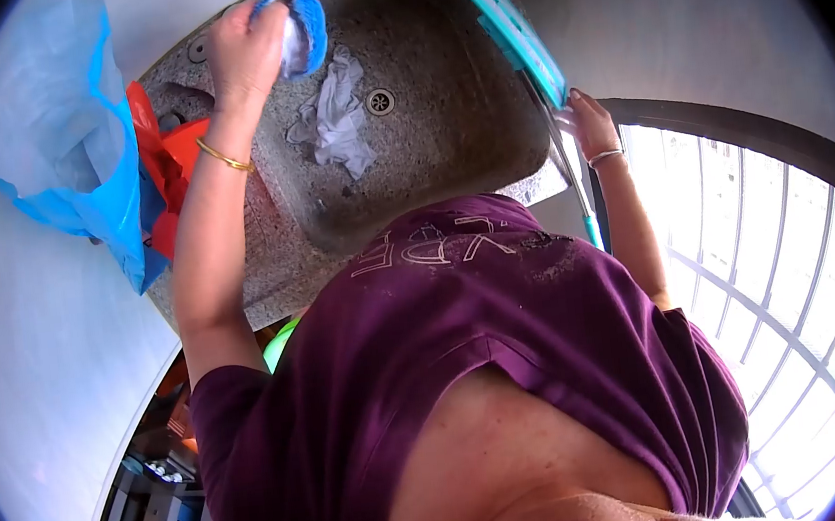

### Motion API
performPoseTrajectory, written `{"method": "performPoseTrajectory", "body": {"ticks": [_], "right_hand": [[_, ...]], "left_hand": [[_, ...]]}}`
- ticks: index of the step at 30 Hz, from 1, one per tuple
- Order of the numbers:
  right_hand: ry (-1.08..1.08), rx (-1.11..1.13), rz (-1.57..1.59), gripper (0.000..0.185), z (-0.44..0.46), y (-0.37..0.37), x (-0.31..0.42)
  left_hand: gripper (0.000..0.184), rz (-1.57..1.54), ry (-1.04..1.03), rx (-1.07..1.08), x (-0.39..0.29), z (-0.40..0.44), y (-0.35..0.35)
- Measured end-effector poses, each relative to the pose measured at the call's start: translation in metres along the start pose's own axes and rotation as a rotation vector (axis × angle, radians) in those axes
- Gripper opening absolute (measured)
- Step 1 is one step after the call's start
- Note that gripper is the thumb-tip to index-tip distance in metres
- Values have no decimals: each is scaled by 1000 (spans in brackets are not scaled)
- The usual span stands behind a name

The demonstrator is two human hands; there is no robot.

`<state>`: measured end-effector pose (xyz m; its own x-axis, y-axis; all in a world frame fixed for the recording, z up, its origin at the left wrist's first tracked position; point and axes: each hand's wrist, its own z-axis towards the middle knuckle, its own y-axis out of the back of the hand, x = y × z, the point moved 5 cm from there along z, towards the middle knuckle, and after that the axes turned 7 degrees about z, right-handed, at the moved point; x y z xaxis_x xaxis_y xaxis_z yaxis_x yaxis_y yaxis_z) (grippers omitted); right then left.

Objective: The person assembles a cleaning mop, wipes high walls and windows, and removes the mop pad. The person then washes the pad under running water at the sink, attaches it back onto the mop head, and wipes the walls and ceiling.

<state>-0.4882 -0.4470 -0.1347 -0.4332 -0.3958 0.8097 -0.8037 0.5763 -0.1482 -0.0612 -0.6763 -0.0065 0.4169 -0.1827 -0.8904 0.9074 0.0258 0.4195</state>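
My left hand (247,51) is raised over the left side of the stone sink (467,145), its fingers closed round a bunched blue cloth (310,30) with a white patch. A crumpled pale grey rag (338,117) lies in the basin beside the drain (380,101). On the right, my right hand (588,125) grips the near end of a long teal flat mop head (506,31), which lies along the sink's right rim. Its thin metal pole (569,161) runs down past the hand, and the fingers are partly hidden behind it.
A blue plastic bag (100,201) stands open at the left, with a red bag (166,149) between it and the sink. A barred window (758,248) is on the right. Something bright green (280,346) shows under the sink's front edge.
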Motion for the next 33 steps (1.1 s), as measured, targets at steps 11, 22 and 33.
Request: {"method": "performPoseTrajectory", "body": {"ticks": [11, 22, 33], "right_hand": [[526, -383, -702, 49, -21, 6, 5], [-210, 449, 202, 38, -52, -174, -53], [154, 295, -411, 32, -80, -189, 31]], "left_hand": [[26, -59, 4, 147, -14, -39, -30], [21, 32, -432, 486, -15, -144, -128], [93, 841, 183, 1018, 239, -131, -144]]}}
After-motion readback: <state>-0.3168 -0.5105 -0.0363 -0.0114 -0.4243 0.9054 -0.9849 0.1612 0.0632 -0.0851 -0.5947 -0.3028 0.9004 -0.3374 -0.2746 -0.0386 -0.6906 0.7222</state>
